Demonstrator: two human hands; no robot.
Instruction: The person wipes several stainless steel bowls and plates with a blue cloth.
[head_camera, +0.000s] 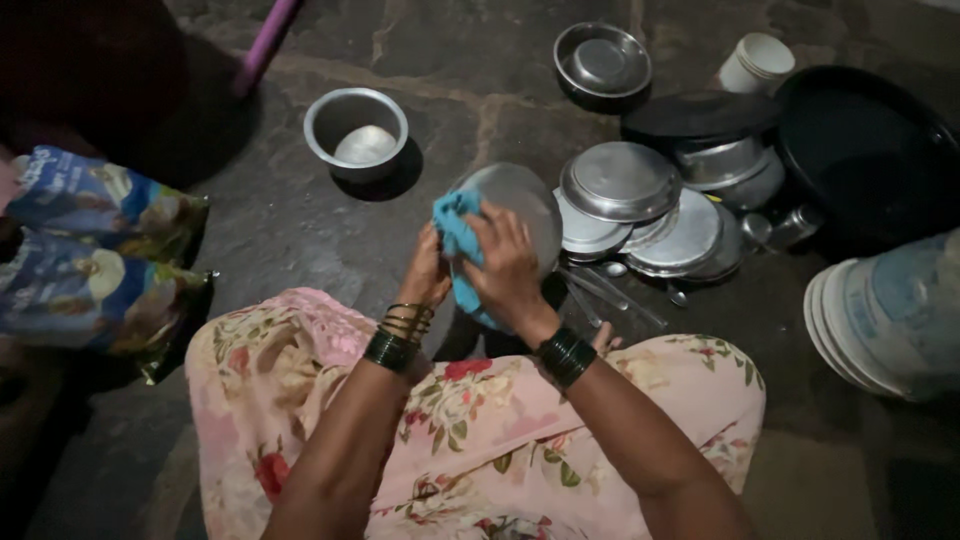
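A round steel plate (525, 205) is held upright in front of my knees. My left hand (425, 272) grips its near left edge, partly behind a blue cloth (457, 235). My right hand (510, 265) presses that blue cloth against the plate's face, fingers closed over the fabric. Both wrists wear dark bangles. My lap is covered in pink floral fabric (470, 420).
A pile of steel plates and lids (640, 210) lies to the right with spoons (610, 290) beside it. A steel bowl (355, 130), a steel pan (602, 62), a black pan (865, 150), white cups (757, 62), white buckets (885, 315) and printed bags (95, 250) stand around on the stone floor.
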